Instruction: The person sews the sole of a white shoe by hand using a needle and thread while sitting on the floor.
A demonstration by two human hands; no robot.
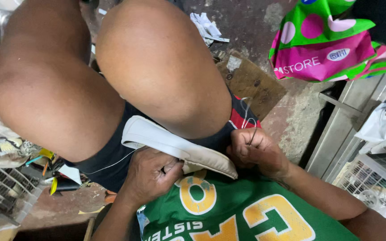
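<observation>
A white shoe [157,136] with a tan sole edge lies wedged between my thighs, on my lap. My left hand [150,174] grips its near side from below, fingers curled against the sole. My right hand [253,149] is closed at the shoe's right end, pinching a thin dark needle or awl [252,136] that sticks up from the fist. A thin white thread [112,164] runs from the shoe leftward across my dark shorts; another loop of thread rises above the right hand.
My two bare knees [157,58] fill the upper view. A pink and green bag [322,44] hangs at upper right. White wire baskets [367,178] stand right; a grey crate [1,192] with tools and scraps sits left. Concrete floor [246,22] lies beyond.
</observation>
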